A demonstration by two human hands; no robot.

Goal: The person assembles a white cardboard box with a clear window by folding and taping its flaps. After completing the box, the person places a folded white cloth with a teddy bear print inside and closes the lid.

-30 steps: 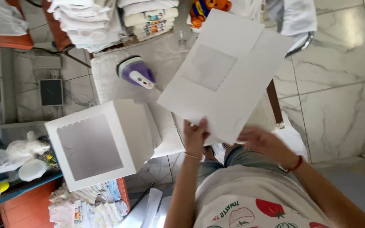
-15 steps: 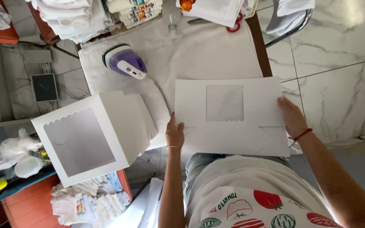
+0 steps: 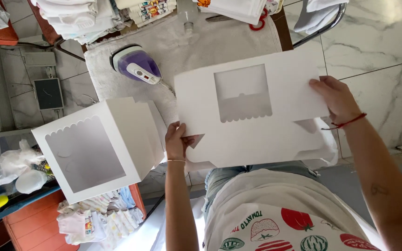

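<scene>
head view: left hand (image 3: 177,142) and right hand (image 3: 335,96) pinch flat box blank (image 3: 252,135) right of assembled box (image 3: 101,146); keep edges level, grip even.

A flat white cardboard box blank (image 3: 257,125) with a square scallop-edged window cut-out is being held level above the counter (image 3: 196,51), gripped at its lower left edge by the left hand (image 3: 177,139) and at its right edge by the right hand (image 3: 338,100). Just to its left, an assembled white window box (image 3: 101,146) of the same kind is standing tilted, its clear scalloped pane facing up. Further left, a small dark rectangular panel (image 3: 48,93) is being seen on the floor; whether it is a screen cannot be told.
</scene>
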